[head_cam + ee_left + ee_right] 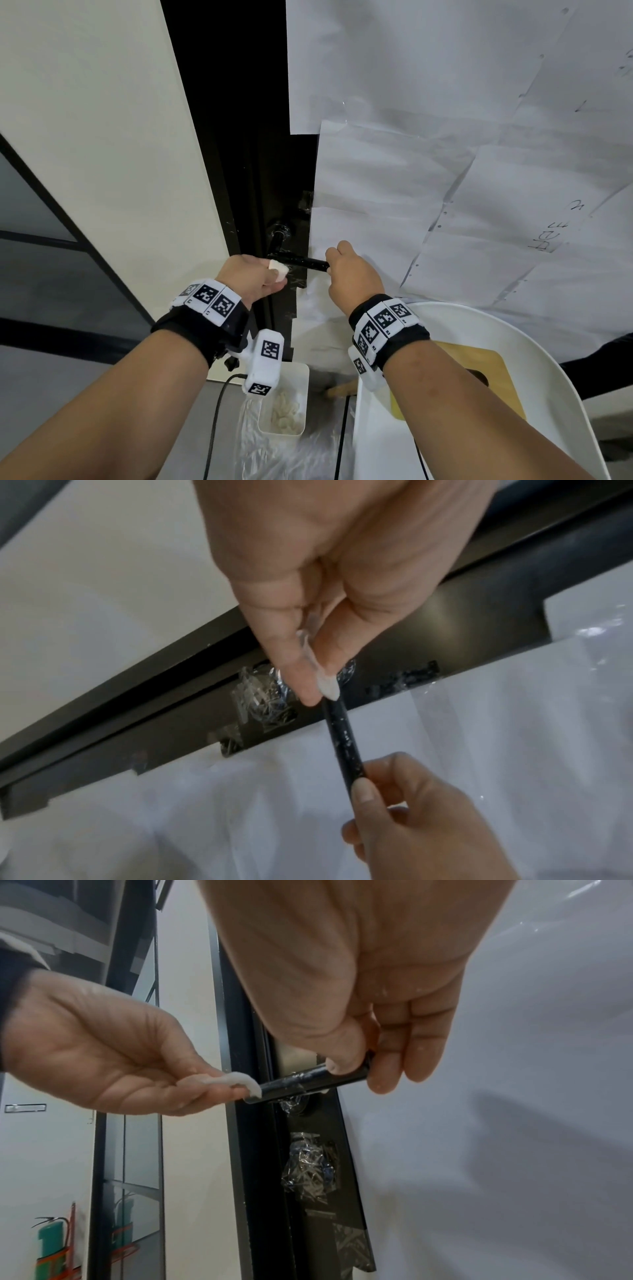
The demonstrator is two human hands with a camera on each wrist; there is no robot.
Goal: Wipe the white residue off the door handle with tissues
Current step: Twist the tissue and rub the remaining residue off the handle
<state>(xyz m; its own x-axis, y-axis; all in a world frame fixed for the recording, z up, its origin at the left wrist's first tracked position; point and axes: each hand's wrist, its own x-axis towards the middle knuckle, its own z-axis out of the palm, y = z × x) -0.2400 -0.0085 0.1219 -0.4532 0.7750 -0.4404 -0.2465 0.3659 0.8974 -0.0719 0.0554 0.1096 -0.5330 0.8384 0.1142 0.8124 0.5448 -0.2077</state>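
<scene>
White plastic tub (pixel 301 373) sits nearest, low on the floor betw. the forearms; inside lies a heap of pale crumpled wads (pixel 286 407), prob. used tissues but too blurred to be sure. Clear plastic sheeting (pixel 274 452) spreads under and in front of it. Just right of the tub stands a white chair (pixel 513 329) w/ a tan board (pixel 493 363) on its seat.

Further out, both hands work at the black door handle (pixel 303 262), a horizontal lever on the dark door edge. Left hand (pixel 251 277) pinches a small folded tissue (pixel 279 270) betw. thumb and fingers, the wad touching the lever's inner end near the pivot. Right hand (pixel 352 270) is curled round the lever's free end, thumb on top, fingers beneath. In the left wrist view white flecks dot the lever's bare middle stretch betw. the two hands.

Crinkled clear tape (pixel 308 1175) covers the door strip below the lever. Right of the handle, white paper sheets (pixel 445 154) cover the door face right up to the lever's far end. Left of the dark frame runs a cream wall (pixel 102 137), w/ open room beside the left hand.
</scene>
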